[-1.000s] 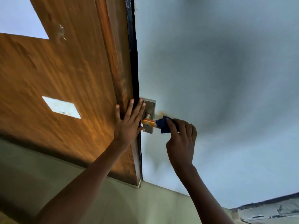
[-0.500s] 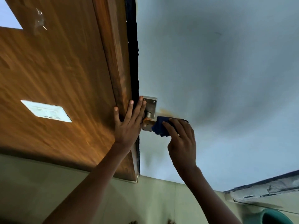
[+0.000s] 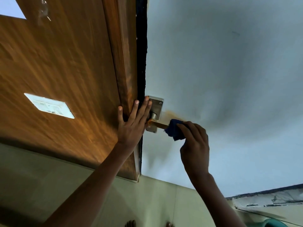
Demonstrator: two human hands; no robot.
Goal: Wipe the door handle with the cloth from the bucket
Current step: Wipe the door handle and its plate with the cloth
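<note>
head view: smooth pale blue-grey door [image 3: 229, 79] beside a glossy wood-grain brown panel [image 3: 65, 71]. left hand [image 3: 132, 123] lies flat, fingers spread, on the panel's edge. right hand [image 3: 195, 141] pinches a crumpled dark blue cloth [image 3: 174, 129] around the brass lever handle [image 3: 158, 125] on its brushed-steel rectangular plate [image 3: 156, 105].

This looks like a room inside a home or a plain lodging, though the tilted view leaves that uncertain. A wood-grain door [image 3: 65, 76] fills the left side, with a pale rectangular plate [image 3: 49, 105] set in its face. Beside its dark edge runs a painted light blue wall [image 3: 229, 79], which carries a metal lock plate [image 3: 156, 110] and a brass-coloured door handle [image 3: 157, 125]. Pale tiled floor [image 3: 147, 202] lies below, and a teal bucket rim [image 3: 272, 224] peeks in at the lower right corner
</note>
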